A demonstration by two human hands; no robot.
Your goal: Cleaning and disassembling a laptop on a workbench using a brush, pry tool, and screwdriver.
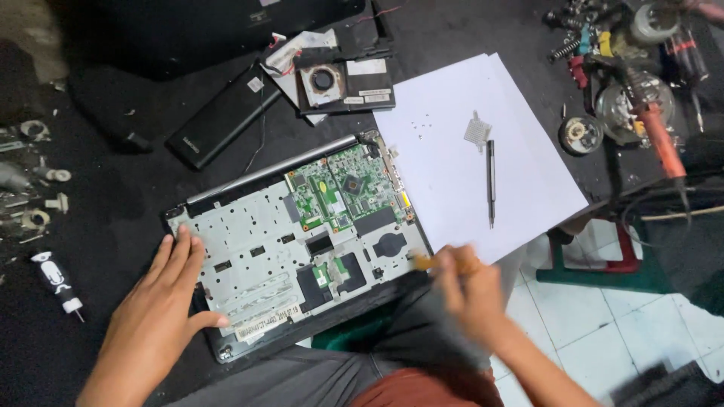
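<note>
Head view: opened laptop base (294, 249) lies on the dark tabletop (113, 218), bottom cover off — silver metal frame on its left part, green circuit board (343, 188) toward the upper right, a round dark recess lower right. Left hand (162, 301) rests flat and open on the frame's left end, fingers spread, thumb out along the lower edge, pressing the base down. Right hand (467, 290) is motion-blurred at the base's lower right corner, closed around a thin yellowish tool (424, 261) whose tip points at that corner; what kind of tool, cannot tell.

White paper sheet (467, 151) lies just right of the base, touching its edge, hanging partly off the tabletop. On it: a dark pen-like tool (491, 181) lying lengthwise, a small grey heat-sink piece (477, 130) just above it, and tiny screws (422, 124) scattered to the left. Above the base, a long black battery pack (222, 117) lies at an angle, beside a removed fan module (343, 83). Far left — a small white-handled screwdriver (56, 283) and loose white bits. Top right: a cluttered pile of tools with a red-handled soldering iron (660, 136). White tiled floor (588, 324) shows lower right.
</note>
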